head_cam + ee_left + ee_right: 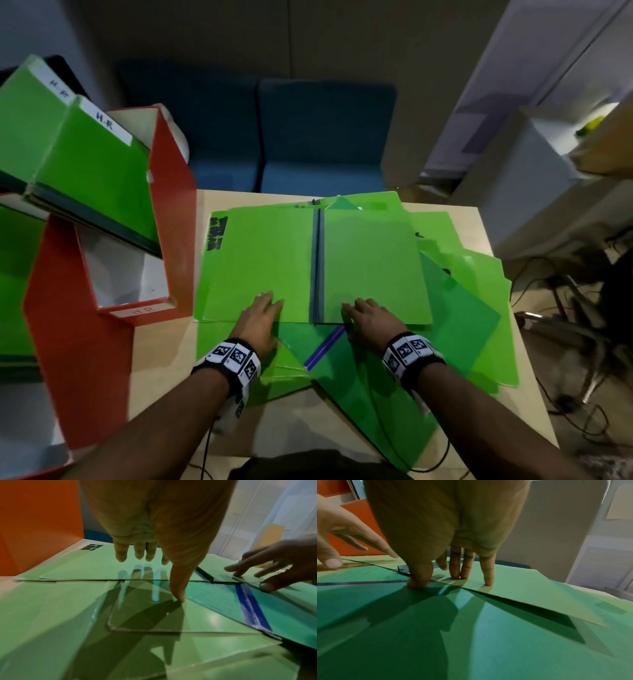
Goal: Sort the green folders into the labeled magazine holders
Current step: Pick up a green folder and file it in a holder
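Observation:
An open green folder [267, 260] with a grey spine [317, 260] lies flat on top of a spread pile of green folders on the table. My left hand [260, 315] is at the near edge of its left half, fingers [121, 555] straight just above the cover, thumb [180, 596] down on a lower folder. My right hand [366, 317] rests on the near edge of the right half: straight fingers [488, 580] touch the cover, thumb [419, 578] presses a darker green folder [471, 635] beneath. Neither hand grips anything.
Red magazine holders [171, 212] stand left of the pile; the nearer compartment bears a faint label [144, 311], and green folders tagged H.R [92, 171] lean in the one behind. A dark green folder with a blue spine [323, 349] pokes out below. Bare table [164, 370] shows front left.

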`<state>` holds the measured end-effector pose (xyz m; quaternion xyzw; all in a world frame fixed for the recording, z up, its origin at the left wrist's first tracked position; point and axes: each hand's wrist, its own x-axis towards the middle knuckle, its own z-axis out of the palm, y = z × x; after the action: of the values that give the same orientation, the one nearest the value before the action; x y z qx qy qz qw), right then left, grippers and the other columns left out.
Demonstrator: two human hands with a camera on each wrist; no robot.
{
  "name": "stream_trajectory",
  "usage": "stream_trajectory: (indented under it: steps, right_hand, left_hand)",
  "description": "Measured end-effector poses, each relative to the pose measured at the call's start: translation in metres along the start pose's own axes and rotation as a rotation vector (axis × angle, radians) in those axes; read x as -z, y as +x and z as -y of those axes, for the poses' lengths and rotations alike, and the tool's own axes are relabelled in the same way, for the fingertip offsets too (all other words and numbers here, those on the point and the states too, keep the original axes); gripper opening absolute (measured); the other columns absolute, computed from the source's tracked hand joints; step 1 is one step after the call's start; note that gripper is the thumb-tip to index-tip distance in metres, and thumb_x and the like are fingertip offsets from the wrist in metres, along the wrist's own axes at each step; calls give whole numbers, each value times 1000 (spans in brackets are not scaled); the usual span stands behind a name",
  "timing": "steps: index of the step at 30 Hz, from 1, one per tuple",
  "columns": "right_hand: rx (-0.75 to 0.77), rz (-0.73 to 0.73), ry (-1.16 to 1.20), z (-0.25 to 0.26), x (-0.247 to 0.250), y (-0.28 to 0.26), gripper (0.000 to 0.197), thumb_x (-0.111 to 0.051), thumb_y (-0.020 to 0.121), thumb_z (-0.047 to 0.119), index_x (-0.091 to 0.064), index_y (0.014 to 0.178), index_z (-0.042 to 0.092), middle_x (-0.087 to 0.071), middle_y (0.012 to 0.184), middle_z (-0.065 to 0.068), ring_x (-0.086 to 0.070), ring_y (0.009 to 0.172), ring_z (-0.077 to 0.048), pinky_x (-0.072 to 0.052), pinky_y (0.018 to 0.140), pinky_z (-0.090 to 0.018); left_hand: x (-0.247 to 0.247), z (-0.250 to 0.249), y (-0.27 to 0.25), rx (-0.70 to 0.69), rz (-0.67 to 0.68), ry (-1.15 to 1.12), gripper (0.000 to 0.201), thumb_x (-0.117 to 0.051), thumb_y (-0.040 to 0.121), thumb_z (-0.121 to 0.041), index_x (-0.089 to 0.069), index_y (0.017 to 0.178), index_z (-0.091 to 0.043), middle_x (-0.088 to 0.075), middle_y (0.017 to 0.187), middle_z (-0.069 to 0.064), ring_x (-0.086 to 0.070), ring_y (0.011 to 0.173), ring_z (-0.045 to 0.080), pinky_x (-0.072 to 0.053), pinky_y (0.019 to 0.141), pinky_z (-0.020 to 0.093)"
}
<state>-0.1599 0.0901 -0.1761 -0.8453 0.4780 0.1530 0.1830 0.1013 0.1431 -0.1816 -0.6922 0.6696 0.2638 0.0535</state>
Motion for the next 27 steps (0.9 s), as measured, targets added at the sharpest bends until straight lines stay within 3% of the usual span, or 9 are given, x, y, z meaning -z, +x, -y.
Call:
stream_trajectory:
  steps: [4,6,8,10,12,14,17,23,27]
  right_hand:
    - [-26,23,-83,-4,1,-5,53,-59,88,45,-46,132,19,-25,151,-8,-26,140,-31,-22,114,-57]
    - [-83,78,-33,-4,-1,-5,58,-57,89,46,-40,135,14,-5,159,-8,-5,147,-32,-12,114,-62]
    - [-121,116,-6,-2,-5,-6,64,-53,92,44,-29,142,13,2,160,-9,2,147,-33,-12,114,-63]
    - [-122,129,-24,0,-10,-8,67,-48,96,41,-15,149,16,3,160,-12,2,146,-36,-12,113,-65]
    - [-101,148,-81,3,-12,-12,68,-43,99,36,-4,152,18,5,159,-16,2,145,-41,-12,112,-66]
    - [-63,167,-151,2,-11,-14,64,-37,101,32,-1,152,18,6,158,-20,2,144,-46,-13,111,-67]
    - [28,180,-268,-4,-11,-17,58,-32,103,31,-4,152,17,5,157,-24,-4,141,-51,-17,109,-69]
    - [123,138,-337,-17,1,-25,52,-27,104,25,-9,151,14,-4,159,-19,-11,144,-43,-19,115,-57]
    - [135,-21,-238,-20,28,-29,47,-35,103,28,-24,148,18,-23,157,-10,-27,142,-31,-28,113,-50]
  left_hand:
    - [-1,-2,-1,67,108,54,98,-74,82,-27,-8,154,-28,0,162,0,-30,142,26,-38,110,40]
    - [-6,-4,-4,51,97,76,92,-72,84,-23,-11,154,-28,-12,161,3,-39,137,26,-43,106,39]
    - [-13,-7,-9,11,59,112,85,-67,87,-15,-14,153,-25,-26,157,9,-44,133,27,-44,105,39]
    - [-18,-9,-14,-22,35,168,79,-63,89,-12,-17,153,-21,-33,150,12,-46,128,26,-44,105,38]
    - [-21,-9,-17,-33,54,249,74,-63,90,-19,-22,152,-20,-29,149,10,-37,134,26,-33,112,48]
    - [-24,-4,-18,-9,86,228,73,-64,90,-31,-24,150,-22,-11,157,8,-19,144,28,-22,114,60]
    - [-24,4,-18,25,162,124,82,-62,87,-46,-17,151,-21,16,160,-3,0,149,26,-22,111,65]
    - [-18,4,-23,-38,109,209,77,-59,90,-46,-18,150,-21,-6,162,2,-23,145,25,-29,113,56]
    - [6,3,-31,-120,15,151,65,-56,91,-40,-27,147,-22,-30,156,3,-47,130,22,-42,104,37]
